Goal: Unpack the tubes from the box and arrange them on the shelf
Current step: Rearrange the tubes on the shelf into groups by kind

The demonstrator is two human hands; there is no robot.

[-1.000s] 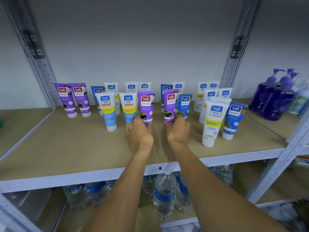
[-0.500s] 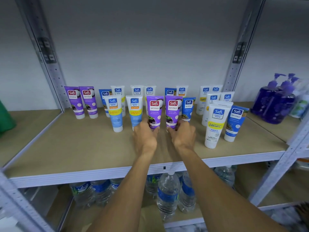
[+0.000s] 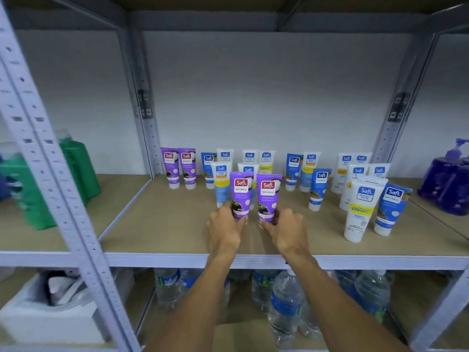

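Now we grip two purple tubes upright on shelf (image 3: 162, 224): left hand (image 3: 224, 228) on left purple tube (image 3: 240, 195), right hand (image 3: 286, 231) on right purple tube (image 3: 267, 198). Risk: careless push topples blue tube (image 3: 221, 185) just behind.

Even, cool indoor light, soft shadows, wide-angle bending at the edges, left side motion-blurred

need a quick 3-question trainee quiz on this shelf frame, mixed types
1. True or false: the left hand grips the left front tube, and the right hand grips the right front tube.
2. Below the shelf stand: A) water bottles B) paint cans C) books.
3. Fill in: the back-left purple tubes number ___.
Key: 1 true; 2 A; 3 two.
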